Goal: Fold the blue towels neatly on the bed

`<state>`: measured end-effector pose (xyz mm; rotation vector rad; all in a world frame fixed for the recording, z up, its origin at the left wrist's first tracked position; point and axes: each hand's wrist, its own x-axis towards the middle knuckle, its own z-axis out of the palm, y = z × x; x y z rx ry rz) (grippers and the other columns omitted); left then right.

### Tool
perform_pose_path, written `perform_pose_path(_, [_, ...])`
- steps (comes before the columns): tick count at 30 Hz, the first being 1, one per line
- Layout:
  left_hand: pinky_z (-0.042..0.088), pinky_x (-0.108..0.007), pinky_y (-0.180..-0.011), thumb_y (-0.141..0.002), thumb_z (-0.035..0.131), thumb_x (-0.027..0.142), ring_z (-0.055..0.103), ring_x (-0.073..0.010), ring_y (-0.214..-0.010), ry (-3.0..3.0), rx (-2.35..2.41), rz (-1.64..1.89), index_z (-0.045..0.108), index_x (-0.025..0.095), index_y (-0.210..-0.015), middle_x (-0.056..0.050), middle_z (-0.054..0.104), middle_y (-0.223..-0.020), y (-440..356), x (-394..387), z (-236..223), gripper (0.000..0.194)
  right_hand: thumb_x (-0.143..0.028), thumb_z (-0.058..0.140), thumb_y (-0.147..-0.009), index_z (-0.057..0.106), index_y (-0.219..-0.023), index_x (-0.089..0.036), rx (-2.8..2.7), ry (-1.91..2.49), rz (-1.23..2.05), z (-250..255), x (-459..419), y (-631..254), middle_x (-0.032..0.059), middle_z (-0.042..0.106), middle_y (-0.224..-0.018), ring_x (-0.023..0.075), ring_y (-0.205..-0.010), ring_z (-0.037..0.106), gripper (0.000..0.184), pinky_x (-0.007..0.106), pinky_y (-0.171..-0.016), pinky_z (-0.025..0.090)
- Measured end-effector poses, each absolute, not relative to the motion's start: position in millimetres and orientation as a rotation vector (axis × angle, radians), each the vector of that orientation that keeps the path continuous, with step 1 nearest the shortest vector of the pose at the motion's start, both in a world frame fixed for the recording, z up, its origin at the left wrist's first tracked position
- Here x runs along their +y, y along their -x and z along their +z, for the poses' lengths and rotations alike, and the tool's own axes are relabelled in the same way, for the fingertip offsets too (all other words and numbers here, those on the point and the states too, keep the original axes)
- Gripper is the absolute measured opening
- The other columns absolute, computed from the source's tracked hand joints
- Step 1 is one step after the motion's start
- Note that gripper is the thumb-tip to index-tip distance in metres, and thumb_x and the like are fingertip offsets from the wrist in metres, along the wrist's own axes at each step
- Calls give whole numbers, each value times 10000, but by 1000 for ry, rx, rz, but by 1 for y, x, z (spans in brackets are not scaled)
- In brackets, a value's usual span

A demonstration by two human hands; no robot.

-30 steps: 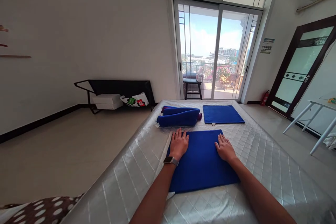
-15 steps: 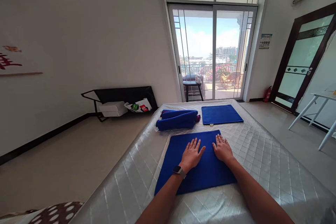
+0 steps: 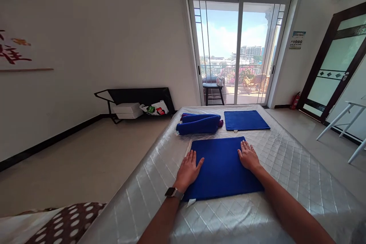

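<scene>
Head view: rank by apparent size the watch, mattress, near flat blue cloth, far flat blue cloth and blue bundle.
1. Mattress
2. Near flat blue cloth
3. Far flat blue cloth and blue bundle: too alike to rank
4. Watch

1. You face: two-panel sliding glass door, brightly daylit.
2. On your left: pale wall, dark skirting, beige floor.
3. On your right: dark-framed door, red fire extinguisher.

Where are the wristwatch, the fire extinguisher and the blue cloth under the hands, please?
Wristwatch [image 3: 171, 192]: head view, on its dark screen.
Fire extinguisher [image 3: 295, 101]: head view, on its red body.
Blue cloth [image 3: 221, 168]: head view, on its flat middle.
</scene>
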<state>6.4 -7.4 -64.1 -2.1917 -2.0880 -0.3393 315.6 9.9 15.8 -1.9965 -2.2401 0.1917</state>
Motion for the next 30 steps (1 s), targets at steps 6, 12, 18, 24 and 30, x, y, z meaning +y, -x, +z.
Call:
perform_pose_path(6, [324, -484, -1175, -1001, 171, 614, 370, -307, -1468, 2256, -1965, -394, 405, 111, -1518, -177, 452, -1554, -6, -6, -66, 758, -389, 203, -1040, 296, -1578, -77, -2319, 1957, 134, 13, -18, -330, 131, 265, -1643, 209, -1536, 184, 629, 407, -1236, 159])
perform_pose_path(12, [300, -479, -1193, -1010, 190, 573, 345, -325, -1479, 2230, -2031, -247, 369, -5, -1513, -226, 361, -1585, -10, -8, -57, 787, -375, 196, -1037, 287, -1582, -81, -2333, 1955, 198, 1, -44, -336, 125, 260, -1644, 203, -1534, 187, 626, 398, -1232, 193])
perform_pose_path(18, [258, -551, -1206, -1013, 194, 569, 325, -354, -1485, 2205, -1978, -198, 408, 12, -1499, -249, 382, -1566, -19, -14, -37, 769, -348, 218, -1026, 294, -1572, -48, -2285, 1939, 247, 7, -47, -330, 139, 248, -1639, 214, -1534, 184, 628, 411, -1234, 185])
perform_pose_path(24, [295, -527, -1208, -1039, 193, 533, 316, -305, -1496, 2504, -1714, -359, 435, 112, -1509, -181, 411, -1574, -122, -18, -12, 675, -336, 232, -1019, 279, -1572, -33, -2242, 1926, 271, 7, -49, -330, 147, 252, -1636, 210, -1536, 180, 632, 407, -1236, 171])
perform_pose_path(30, [315, -510, -1210, -1050, 174, 510, 352, -281, -1481, 2664, -1523, -440, 440, 130, -1508, -164, 439, -1559, -199, -24, -21, 651, -224, 253, -986, 268, -1574, -32, -2327, 1882, 221, 0, -47, -334, 164, 247, -1633, 218, -1538, 177, 619, 428, -1226, 198])
